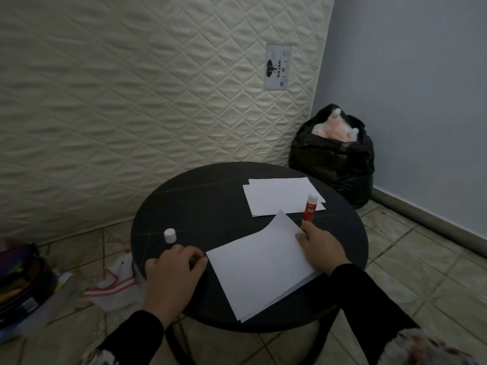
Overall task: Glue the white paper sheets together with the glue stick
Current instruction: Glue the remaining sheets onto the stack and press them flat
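White paper stack (259, 270) between hands | left hand (172, 275) pinches corner | right hand (320, 248) presses flat

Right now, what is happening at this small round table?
A person in black sleeves is gluing paper at a dark round table. The left hand pinches the near stack of white sheets at its left corner, and the right hand rests on its right edge, where the top sheet is lifted. The glue stick stands uncapped beside the right hand, its white cap apart on the left. A second pile of sheets lies farther back.
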